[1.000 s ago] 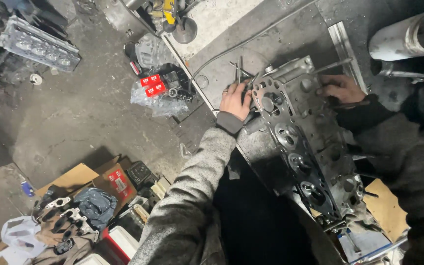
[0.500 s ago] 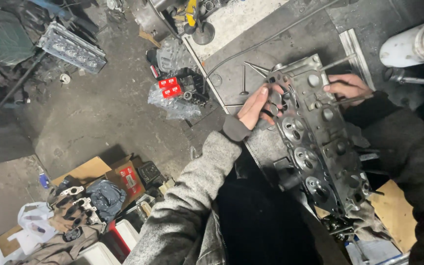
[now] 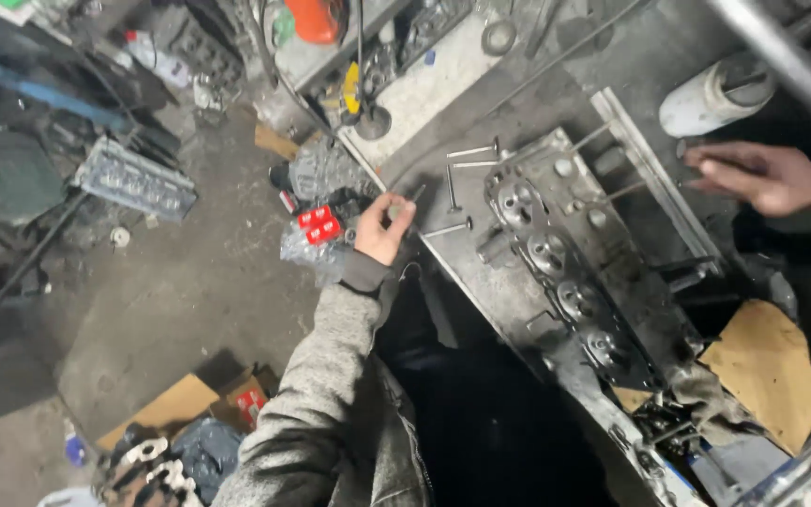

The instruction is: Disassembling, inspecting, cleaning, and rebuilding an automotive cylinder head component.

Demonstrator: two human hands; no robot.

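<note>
My left hand (image 3: 382,230) has come off the cylinder head (image 3: 574,272), fingers pinching what looks like a bolt at the counter (image 3: 481,282) edge; right hand (image 3: 762,176) hovers loosely curled. Several bolts (image 3: 452,192) lie out already.

Dim, cool workshop light falling flat; motion blur softening edges; deep shadow pooling below the cylinder head (image 3: 574,272).
</note>
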